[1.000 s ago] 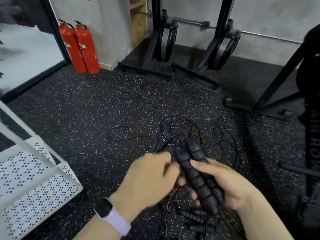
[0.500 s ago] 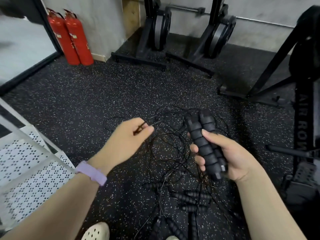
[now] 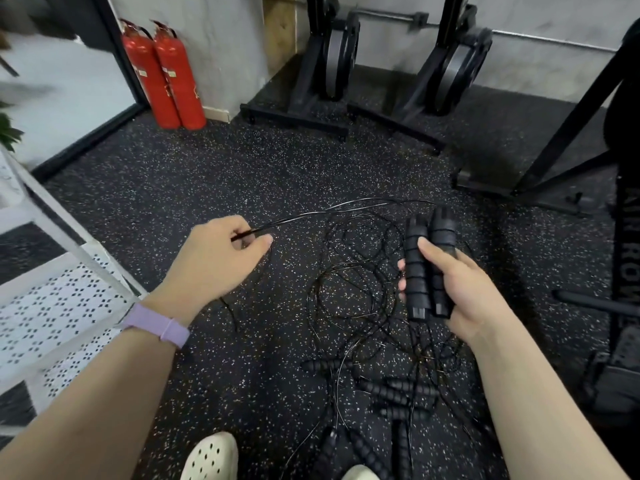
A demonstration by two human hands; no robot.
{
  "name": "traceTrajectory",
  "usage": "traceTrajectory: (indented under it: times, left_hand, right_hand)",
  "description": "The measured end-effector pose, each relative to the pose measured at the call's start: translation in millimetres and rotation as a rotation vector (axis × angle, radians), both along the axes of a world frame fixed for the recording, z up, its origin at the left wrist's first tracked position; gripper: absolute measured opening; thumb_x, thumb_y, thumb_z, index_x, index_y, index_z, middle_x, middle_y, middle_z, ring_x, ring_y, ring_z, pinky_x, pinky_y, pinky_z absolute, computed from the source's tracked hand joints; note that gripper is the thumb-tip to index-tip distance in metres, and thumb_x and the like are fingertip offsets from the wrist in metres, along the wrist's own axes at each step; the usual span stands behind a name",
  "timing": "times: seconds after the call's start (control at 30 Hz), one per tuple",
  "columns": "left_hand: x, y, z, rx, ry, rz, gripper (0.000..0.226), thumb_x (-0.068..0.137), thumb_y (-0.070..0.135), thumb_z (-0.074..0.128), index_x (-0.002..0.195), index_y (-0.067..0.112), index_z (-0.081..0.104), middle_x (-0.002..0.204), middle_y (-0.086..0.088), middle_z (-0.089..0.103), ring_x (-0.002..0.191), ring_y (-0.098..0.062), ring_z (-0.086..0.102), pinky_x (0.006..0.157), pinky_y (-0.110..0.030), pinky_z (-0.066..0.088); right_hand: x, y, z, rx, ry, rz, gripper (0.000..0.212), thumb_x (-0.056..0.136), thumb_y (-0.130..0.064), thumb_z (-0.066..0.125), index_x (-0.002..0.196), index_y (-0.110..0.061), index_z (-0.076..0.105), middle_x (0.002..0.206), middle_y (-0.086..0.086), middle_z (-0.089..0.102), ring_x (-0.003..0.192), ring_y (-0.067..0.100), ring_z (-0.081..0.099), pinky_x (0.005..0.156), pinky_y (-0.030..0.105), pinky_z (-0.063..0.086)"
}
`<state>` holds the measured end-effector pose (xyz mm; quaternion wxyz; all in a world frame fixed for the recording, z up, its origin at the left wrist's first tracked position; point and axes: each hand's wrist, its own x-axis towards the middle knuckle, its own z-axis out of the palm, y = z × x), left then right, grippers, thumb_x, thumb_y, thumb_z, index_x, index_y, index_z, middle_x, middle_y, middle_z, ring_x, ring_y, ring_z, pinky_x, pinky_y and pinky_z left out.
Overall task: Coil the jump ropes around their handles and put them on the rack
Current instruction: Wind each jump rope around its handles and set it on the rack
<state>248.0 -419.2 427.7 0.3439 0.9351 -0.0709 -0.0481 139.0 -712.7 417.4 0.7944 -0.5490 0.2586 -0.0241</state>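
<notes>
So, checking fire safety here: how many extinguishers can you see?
2. Both stand side by side on the floor against the wall at the corner: the left extinguisher and the right extinguisher. Any others would be out of view.

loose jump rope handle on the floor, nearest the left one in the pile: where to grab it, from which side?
Probably around the middle of the handle, coming from above with fingers wrapped across its length. It lies flat, roughly left to right, and its ribbed foam gives purchase. Thin cords cross nearby, so stay off the cord end.
</notes>
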Motion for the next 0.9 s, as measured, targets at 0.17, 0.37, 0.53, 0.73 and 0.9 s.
traceTrajectory:
  times: [0.17,0.37,0.53,0.73,0.9]
  left_hand:
    - [3.4,8.3,-13.1,0.216,0.136,-0.062,0.023,0.095,0.043,0.062,0.083,0.023,0.062,0.073,0.001,0.069,0.061,-0.017,0.062,0.062,-0.035,0.057]
    - [2.5,5.4,-18.4,0.253,0.065,-0.057,0.021,0.099,0.03,0.059,0.08,0.021,0.059,0.065,-0.001,0.063,0.059,-0.022,0.061,0.058,-0.033,0.05]
    - [-5.4,-9.0,-6.3,0.023,0.049,-0.116,0.036,0.094,0.02,0.066,0.125,0.034,0.055,0.11,0.016,0.064,0.075,-0.002,0.064,0.064,-0.015,0.046]
    - [-18.4,-22.0,11.6,-0.244,-0.081,-0.306,0.052,0.095,0.001,0.051,0.133,0.036,0.058,0.128,0.025,0.06,0.115,0.012,0.053,0.092,-0.005,0.036]
    - [-27.7,-29.3,13.2,-0.487,0.01,-0.334,0.029,0.111,0.032,0.037,0.13,0.039,0.058,0.106,0.013,0.069,0.103,0.0,0.061,0.091,-0.015,0.043]
  right_hand:
    - [5.3,16.8,1.7,-0.03,-0.004,0.153,0.03,0.098,-0.025,0.065,0.121,-0.007,0.059,0.089,0.017,0.071,0.066,0.03,0.064,0.062,0.042,0.058]
    - [8.3,45.3,5.6,-0.054,-0.015,0.432,0.027,0.097,-0.024,0.064,0.116,-0.007,0.058,0.091,0.02,0.068,0.066,0.03,0.062,0.064,0.043,0.057]
    - [8.2,64.0,4.9,-0.074,-0.035,0.593,0.028,0.097,-0.028,0.066,0.114,-0.007,0.057,0.094,0.02,0.069,0.069,0.03,0.063,0.067,0.043,0.057]
    - [7.7,73.2,4.9,-0.057,-0.002,0.66,0.038,0.093,-0.032,0.073,0.113,-0.006,0.054,0.094,0.023,0.069,0.067,0.031,0.064,0.066,0.042,0.056]
    - [4.3,74.0,12.5,0.1,-0.052,0.704,0.031,0.093,-0.03,0.072,0.111,-0.008,0.059,0.092,0.023,0.065,0.064,0.03,0.062,0.062,0.04,0.056]
